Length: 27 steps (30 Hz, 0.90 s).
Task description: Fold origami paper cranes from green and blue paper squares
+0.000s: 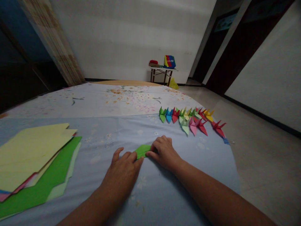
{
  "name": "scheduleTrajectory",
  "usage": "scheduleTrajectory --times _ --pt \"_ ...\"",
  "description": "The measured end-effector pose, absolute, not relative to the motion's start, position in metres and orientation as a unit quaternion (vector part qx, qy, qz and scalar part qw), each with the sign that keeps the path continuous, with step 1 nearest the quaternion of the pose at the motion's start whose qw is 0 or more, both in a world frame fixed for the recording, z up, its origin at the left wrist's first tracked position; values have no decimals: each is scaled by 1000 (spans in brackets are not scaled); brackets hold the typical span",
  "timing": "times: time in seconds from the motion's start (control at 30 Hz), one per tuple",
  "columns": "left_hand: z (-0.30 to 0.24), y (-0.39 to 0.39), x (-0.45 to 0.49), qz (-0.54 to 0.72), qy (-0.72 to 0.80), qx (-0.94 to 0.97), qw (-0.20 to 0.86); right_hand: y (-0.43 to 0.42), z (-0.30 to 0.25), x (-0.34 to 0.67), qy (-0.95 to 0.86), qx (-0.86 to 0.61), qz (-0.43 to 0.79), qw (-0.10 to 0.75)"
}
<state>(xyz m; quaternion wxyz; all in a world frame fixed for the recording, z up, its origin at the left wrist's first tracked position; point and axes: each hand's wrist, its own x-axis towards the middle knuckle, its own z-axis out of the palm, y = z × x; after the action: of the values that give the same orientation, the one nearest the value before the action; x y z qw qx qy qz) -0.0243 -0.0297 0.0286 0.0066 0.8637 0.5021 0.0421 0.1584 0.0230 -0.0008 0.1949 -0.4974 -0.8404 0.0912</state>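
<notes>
Low in the middle of the frame, both hands meet on a small piece of folded green paper (141, 151), which lies flat on the light blue cloth (150, 201) covering the desk (127, 83).

The left hand (124, 171) rests palm down with its fingers stretched out and slightly apart. Its fingertips touch the near left edge of the green paper, pressing rather than gripping. The right hand (164, 152) sits just right of the paper with its fingers curled. Its thumb and fingertips are closed on the paper's right end, which hides part of it. The two forearms come in from the bottom edge of the frame.

At the left of the frame, well apart from the hands, is a loose pile of paper sheets (35, 163). Pale yellow ones lie on top, a green one sticks out below them, and pink and blue edges show at the lower left corner.

Right of centre, beyond the right hand, a row of folded paper birds (190, 118) stands on the cloth near the desk's right rim, in green, blue, red, yellow and pink.

In the background, against the white wall, a small table (162, 71) carries a colourful box (169, 61), and a yellow object (173, 84) lies on the floor beside it.
</notes>
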Motion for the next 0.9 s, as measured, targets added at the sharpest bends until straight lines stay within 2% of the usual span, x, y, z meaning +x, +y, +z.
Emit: scheduleTrajectory --times 0.7,0.9 --pt "33 -32 -22 47 523 851 10 33 7 176 -811 -550 111 166" --pt "33 -32 -21 61 521 851 22 31 9 173 -804 -541 109 222"
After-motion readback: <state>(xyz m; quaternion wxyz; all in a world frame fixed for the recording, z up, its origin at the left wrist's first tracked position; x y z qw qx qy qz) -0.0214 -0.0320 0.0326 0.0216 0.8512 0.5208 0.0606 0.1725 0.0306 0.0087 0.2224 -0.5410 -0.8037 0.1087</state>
